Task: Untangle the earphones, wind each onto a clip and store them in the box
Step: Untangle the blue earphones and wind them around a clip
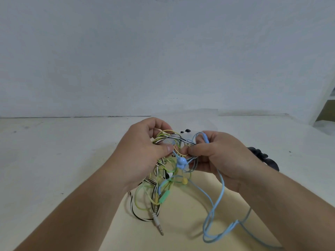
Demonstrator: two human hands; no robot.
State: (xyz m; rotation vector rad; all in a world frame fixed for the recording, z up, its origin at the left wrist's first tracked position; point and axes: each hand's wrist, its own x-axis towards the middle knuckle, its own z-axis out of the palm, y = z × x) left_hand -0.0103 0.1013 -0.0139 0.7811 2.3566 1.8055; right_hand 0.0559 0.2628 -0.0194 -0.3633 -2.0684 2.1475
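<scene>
A knot of earphone cables (pixel 168 171) hangs between my hands above the table: blue, green, yellow and black-and-white striped wires twisted together. My left hand (pixel 143 154) pinches the bundle from the left, thumb pressed on the strands. My right hand (pixel 217 156) grips the blue earphone cable (pixel 220 192) and its inline remote at the top. Two blue earbuds (pixel 181 162) dangle between my thumbs. A metal jack plug (pixel 158 224) lies on the table below. The blue cable loops down to the lower right. The box, if present, is hidden.
A pale yellow mat (pixel 181 214) covers the white table (pixel 54 151) under the tangle. Black clip-like objects (pixel 261 154) lie behind my right wrist, and small black-and-white pieces (pixel 185 131) sit behind the tangle. A plain wall stands close behind; a shelf (pixel 326 109) is at far right.
</scene>
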